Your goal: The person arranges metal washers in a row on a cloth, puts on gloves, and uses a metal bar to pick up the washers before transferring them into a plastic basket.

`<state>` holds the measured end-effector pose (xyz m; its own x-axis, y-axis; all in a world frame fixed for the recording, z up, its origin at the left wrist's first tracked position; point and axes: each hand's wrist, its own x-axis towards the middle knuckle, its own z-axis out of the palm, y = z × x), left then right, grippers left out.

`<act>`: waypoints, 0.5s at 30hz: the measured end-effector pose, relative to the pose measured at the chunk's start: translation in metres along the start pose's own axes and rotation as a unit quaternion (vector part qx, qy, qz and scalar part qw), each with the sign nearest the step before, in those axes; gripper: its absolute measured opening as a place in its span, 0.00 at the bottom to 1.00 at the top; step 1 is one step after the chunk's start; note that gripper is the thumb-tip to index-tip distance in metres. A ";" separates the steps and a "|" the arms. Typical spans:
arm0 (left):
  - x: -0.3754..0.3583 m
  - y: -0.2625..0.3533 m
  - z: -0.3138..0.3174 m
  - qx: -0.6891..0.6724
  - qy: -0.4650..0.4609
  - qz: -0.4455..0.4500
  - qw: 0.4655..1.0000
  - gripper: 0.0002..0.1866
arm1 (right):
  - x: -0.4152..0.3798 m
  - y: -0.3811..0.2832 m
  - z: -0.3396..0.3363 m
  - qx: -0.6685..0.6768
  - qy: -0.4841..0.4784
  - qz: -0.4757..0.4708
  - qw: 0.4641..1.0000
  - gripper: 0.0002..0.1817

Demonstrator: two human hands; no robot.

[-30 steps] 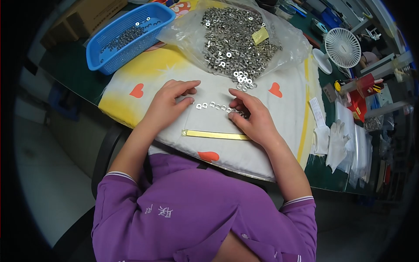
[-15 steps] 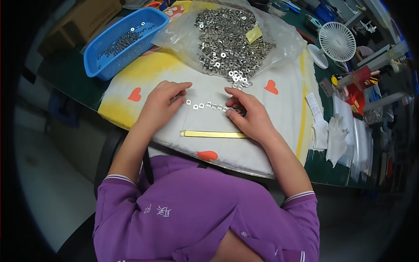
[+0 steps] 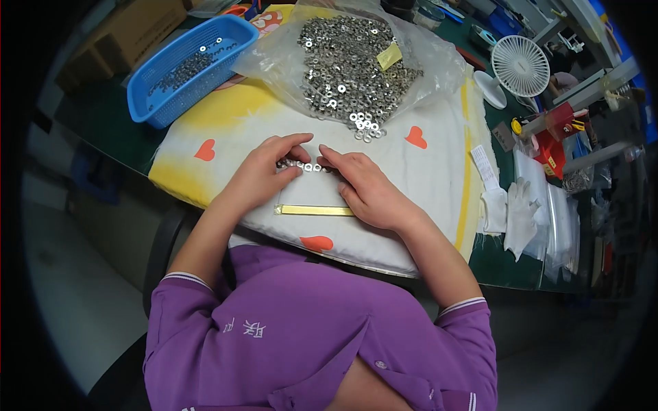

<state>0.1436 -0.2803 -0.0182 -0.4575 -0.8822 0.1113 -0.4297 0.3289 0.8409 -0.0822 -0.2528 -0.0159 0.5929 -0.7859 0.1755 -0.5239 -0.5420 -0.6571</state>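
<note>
A short row of small metal washers (image 3: 308,167) lies on the white padded cloth (image 3: 404,198). At its left end is my left hand (image 3: 264,171), its fingers and thumb apart around the washers. My right hand (image 3: 367,188) rests at the other end, fingers extended over the washers and partly hiding them. Below the row lies a yellow strip (image 3: 315,210), its right end under my right hand. Beyond my hands, an open clear plastic bag (image 3: 445,65) holds a large heap of washers (image 3: 349,65), some spilling out at its mouth.
A blue basket (image 3: 164,113) with washers stands at the upper left, near a cardboard box (image 3: 130,34). To the right are a small white fan (image 3: 521,65), white gloves (image 3: 522,219), plastic bags (image 3: 558,233) and a red holder (image 3: 558,120).
My right hand has moved left, towards my left hand, and the row of washers between them looks shorter. The whole view has shifted slightly.
</note>
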 end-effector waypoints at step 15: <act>0.011 0.004 0.011 -0.004 -0.076 0.067 0.995 0.31 | -0.004 0.022 -0.018 0.503 0.076 0.141 0.849 0.31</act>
<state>0.1284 -0.2846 -0.0191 -0.6229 -0.7693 0.1418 -0.3512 0.4370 0.8281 -0.1076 -0.2668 -0.0176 0.4047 -0.9131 -0.0507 0.2017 0.1432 -0.9689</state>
